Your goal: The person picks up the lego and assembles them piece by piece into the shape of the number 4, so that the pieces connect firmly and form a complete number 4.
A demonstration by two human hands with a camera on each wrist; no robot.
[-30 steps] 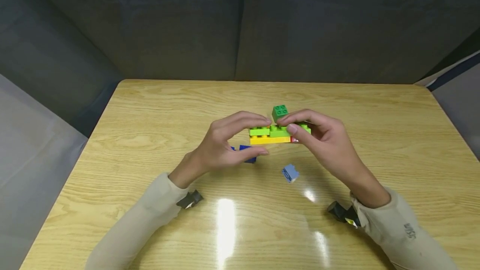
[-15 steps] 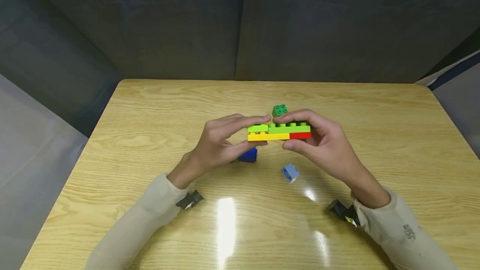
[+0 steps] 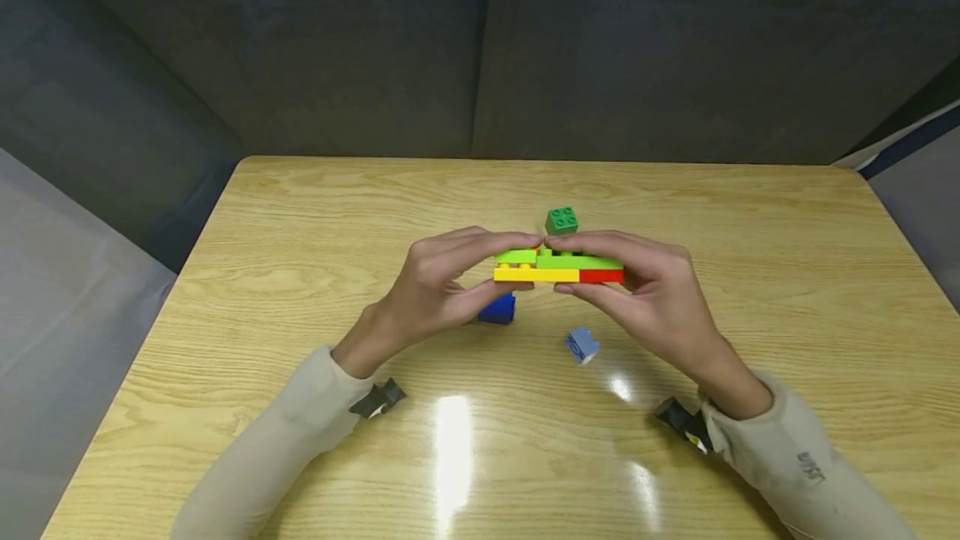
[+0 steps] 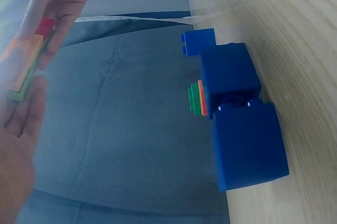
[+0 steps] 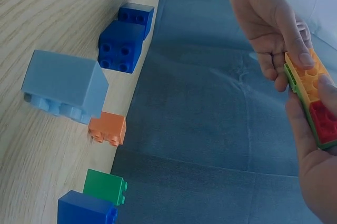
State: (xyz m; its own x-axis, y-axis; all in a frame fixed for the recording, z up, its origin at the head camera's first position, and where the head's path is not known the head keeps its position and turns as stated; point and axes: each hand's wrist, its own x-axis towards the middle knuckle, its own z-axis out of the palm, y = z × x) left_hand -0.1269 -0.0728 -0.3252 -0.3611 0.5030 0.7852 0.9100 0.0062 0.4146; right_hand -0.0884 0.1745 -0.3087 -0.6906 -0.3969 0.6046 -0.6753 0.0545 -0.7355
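Bricks (image 3: 558,265), lime over yellow and red, sit joined in two layers: the left hand (image 3: 427,286) pinches one end, the right hand (image 3: 663,282) the other, thumbs beneath and fingers above. That joining looks done. Left loose are a blue brick (image 3: 498,310) below the left thumb, a light-blue brick (image 3: 582,345) short of the right thumb, and, past both hands, a green brick (image 3: 562,221).

A pale wood-grain table (image 3: 285,290), glossy with reflections, spans the lower frame. On it, right of centre, sit a four-studded green block (image 3: 562,222), a partly hidden dark blue block (image 3: 498,310) and, lower, a light blue block (image 3: 582,346). The right-wrist view shows an orange block (image 5: 108,127), left of centre.
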